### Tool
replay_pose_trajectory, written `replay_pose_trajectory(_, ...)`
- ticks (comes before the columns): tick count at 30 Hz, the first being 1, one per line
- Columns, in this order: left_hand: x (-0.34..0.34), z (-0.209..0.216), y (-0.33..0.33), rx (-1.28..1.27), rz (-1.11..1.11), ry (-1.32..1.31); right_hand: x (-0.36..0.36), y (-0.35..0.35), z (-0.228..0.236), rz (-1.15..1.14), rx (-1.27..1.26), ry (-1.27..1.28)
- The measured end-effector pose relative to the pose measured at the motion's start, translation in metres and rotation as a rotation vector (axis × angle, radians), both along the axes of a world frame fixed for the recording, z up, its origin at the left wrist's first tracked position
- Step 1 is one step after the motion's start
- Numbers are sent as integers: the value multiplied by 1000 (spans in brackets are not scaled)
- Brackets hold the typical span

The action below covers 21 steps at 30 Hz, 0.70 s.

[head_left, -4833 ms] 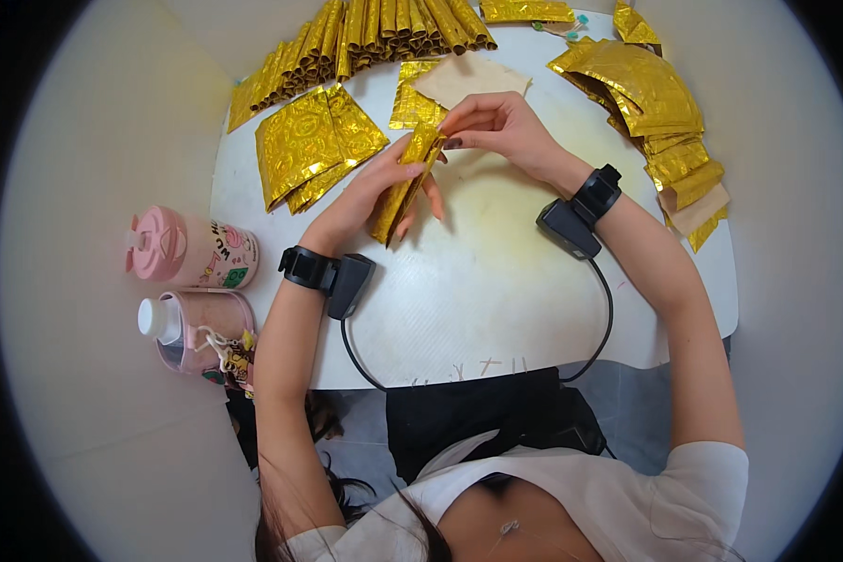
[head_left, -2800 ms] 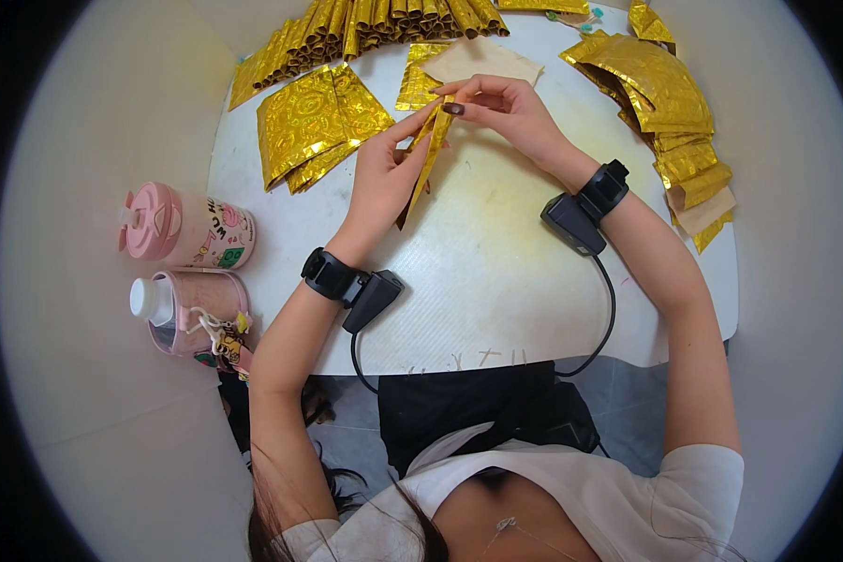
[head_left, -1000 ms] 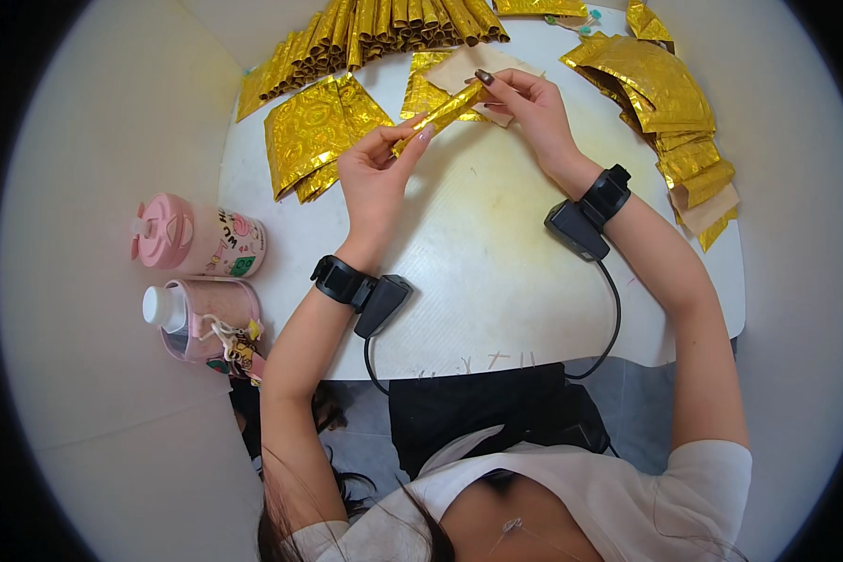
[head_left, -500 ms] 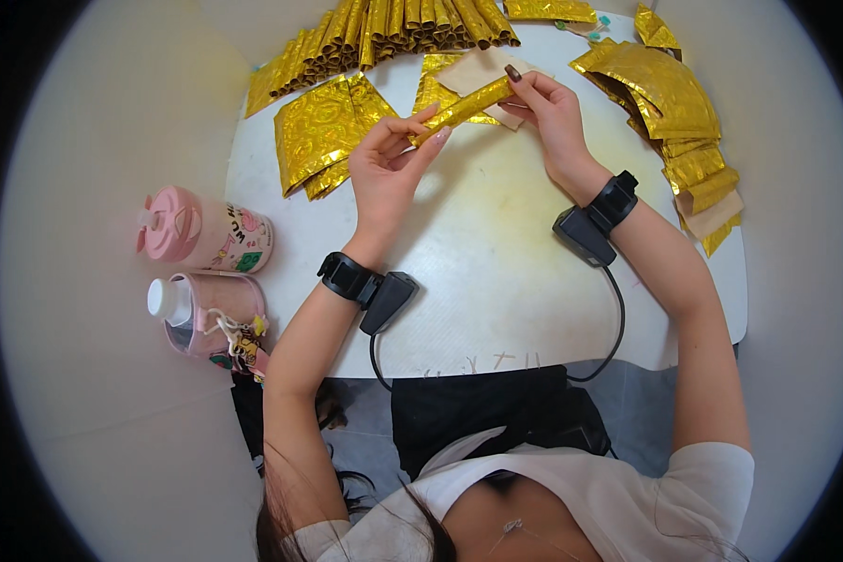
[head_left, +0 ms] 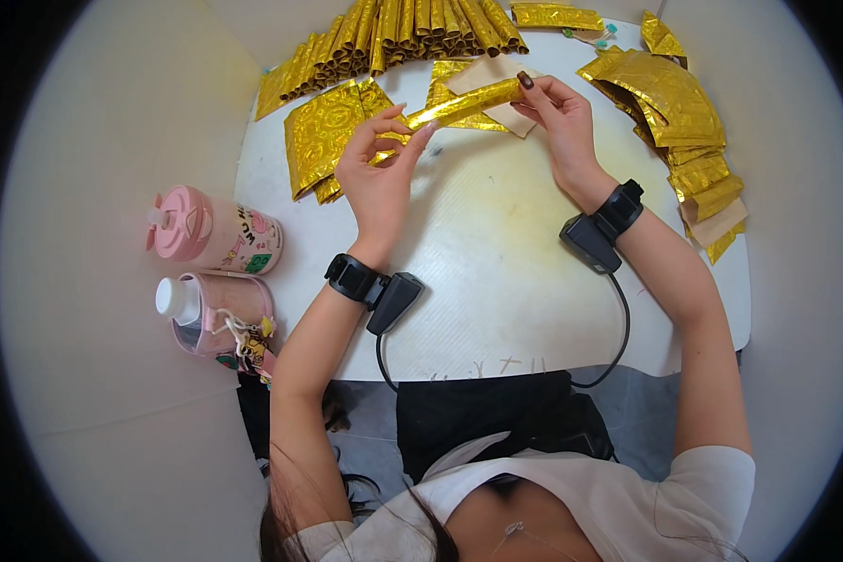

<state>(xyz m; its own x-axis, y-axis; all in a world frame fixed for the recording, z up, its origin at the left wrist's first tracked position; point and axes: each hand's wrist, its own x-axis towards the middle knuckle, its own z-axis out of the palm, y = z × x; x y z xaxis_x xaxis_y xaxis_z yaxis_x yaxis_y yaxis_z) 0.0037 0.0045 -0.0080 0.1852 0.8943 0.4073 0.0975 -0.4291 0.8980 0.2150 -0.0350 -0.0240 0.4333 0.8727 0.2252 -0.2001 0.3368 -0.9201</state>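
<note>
A slim rolled tube of gold foil paper (head_left: 465, 105) is held up over the table, slanting slightly up toward the right. My left hand (head_left: 377, 169) has the tube's left end between thumb and fingers, the grip looking loose. At the other end, my right hand (head_left: 564, 122) pinches the tube between thumb and fingers. Behind it lie a flat gold foil sheet (head_left: 448, 75) and a beige paper piece (head_left: 485, 73), both partly covered. Close to my left hand rests a stack of flat gold foil sheets (head_left: 320, 136).
A pile of finished gold tubes (head_left: 393, 37) lines the far edge of the white table (head_left: 496, 281). More folded gold sheets (head_left: 660, 98) spread down the right side. A pink lidded cup (head_left: 220, 229) and a white-capped bottle in a pink holder (head_left: 220, 314) stand at the left.
The tube has tilted closer to level. My left hand has shifted slightly left along it and its fingers have loosened. My right hand keeps its pinch.
</note>
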Motion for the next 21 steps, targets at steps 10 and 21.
replay_pose_trajectory(10,0,-6,5,-150,-32,-156,-3,-2,1,15,21,-93)
replay_pose_trajectory(21,-5,-3,8,-175,-26,-146,-1,-2,-1,54,-33,-171)
